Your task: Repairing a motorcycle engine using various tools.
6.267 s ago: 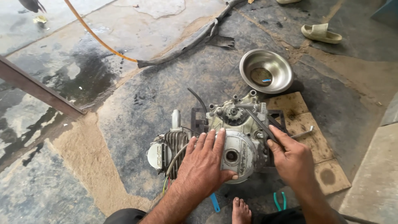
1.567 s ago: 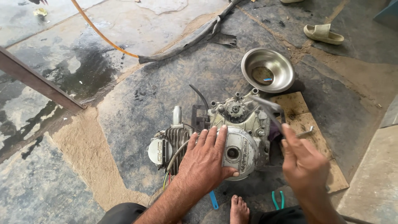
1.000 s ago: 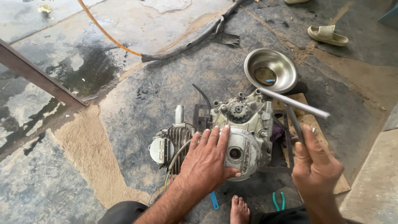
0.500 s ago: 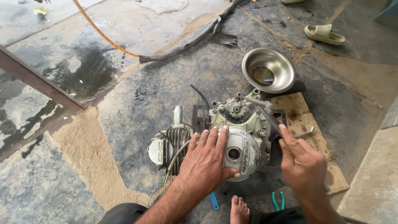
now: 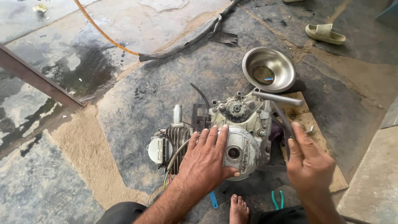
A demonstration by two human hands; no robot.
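Currently bracing engine (image 5: 238, 137) with flat, spread left hand (image 5: 207, 159) | right hand (image 5: 309, 161) gripping T-handle wrench (image 5: 278, 98) | risking wrench slipping off, engine rocking on board (image 5: 315, 124)

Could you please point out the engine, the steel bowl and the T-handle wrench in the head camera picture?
engine (image 5: 242, 124): head view, on the grey casing below the sprocket.
steel bowl (image 5: 278, 66): head view, on its inner wall.
T-handle wrench (image 5: 277, 98): head view, on the crossbar.
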